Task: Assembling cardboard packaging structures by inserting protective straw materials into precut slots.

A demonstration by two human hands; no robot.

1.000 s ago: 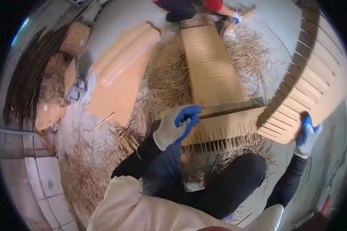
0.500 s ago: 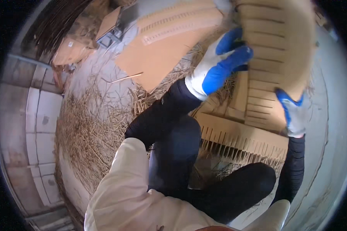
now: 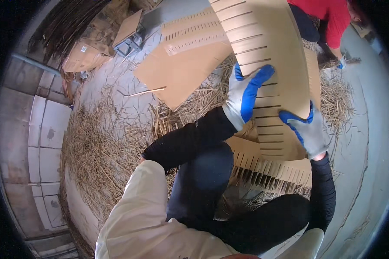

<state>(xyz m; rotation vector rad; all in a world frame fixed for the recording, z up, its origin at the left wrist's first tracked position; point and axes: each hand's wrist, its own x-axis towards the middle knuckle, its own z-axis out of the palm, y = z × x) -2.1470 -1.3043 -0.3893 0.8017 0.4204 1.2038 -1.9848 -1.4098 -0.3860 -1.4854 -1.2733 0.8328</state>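
A long brown cardboard sheet point(image 3: 285, 56) with a row of slots cut along its left side is held up in front of me. My left hand point(image 3: 246, 95), in a white and blue glove, is closed on its slotted edge, the thumb lying over the face. Lower down, my right hand point(image 3: 306, 129), gloved the same way, grips the sheet's right edge. Beneath it, near my knees, another slotted cardboard piece point(image 3: 294, 169) stands with its slots downward. Dry stalks show around and below that piece, which the raised sheet partly hides.
Straw-like stalks point(image 3: 103, 151) cover the floor on the left. A flat slotted cardboard sheet point(image 3: 186, 64) lies ahead, near a small stool point(image 3: 129, 36) and a cardboard box point(image 3: 84, 56). At the far right a co-worker in a red top point(image 3: 328, 15) bends toward the floor.
Both hands have brought the slotted sheet leftward and lower. My right hand has moved left along with it. The co-worker in red has come into sight behind the sheet.
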